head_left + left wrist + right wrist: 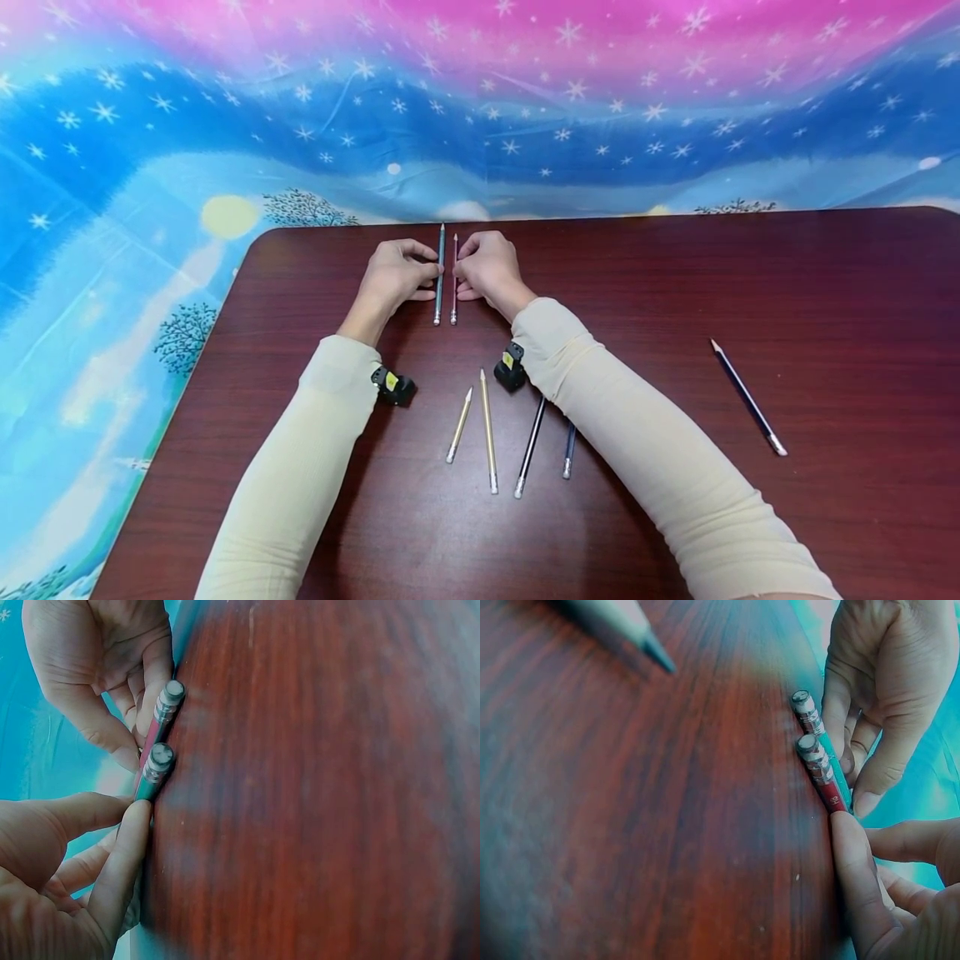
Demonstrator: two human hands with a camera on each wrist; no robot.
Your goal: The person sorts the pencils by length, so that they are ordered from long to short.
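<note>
Near the far edge of the table, my left hand (393,271) pinches a teal pencil (440,292) between thumb and fingers. Just to its right, my right hand (491,265) pinches a red pencil (454,293). The two pencils lie side by side with a narrow gap, tips pointing away and eraser ends towards me. The teal pencil's tip reaches farther than the red one's. In the left wrist view both eraser ends show, the teal pencil (147,790) nearer. The right wrist view has the red pencil (829,793) in front of the teal one.
Between my forearms lie a short gold pencil (459,427), a longer gold pencil (488,437) and a black pencil (529,450). A dark blue pencil (569,454) is partly hidden by my right sleeve. Another dark pencil (746,396) lies at the right. A snowflake-patterned cloth (480,100) hangs behind the table.
</note>
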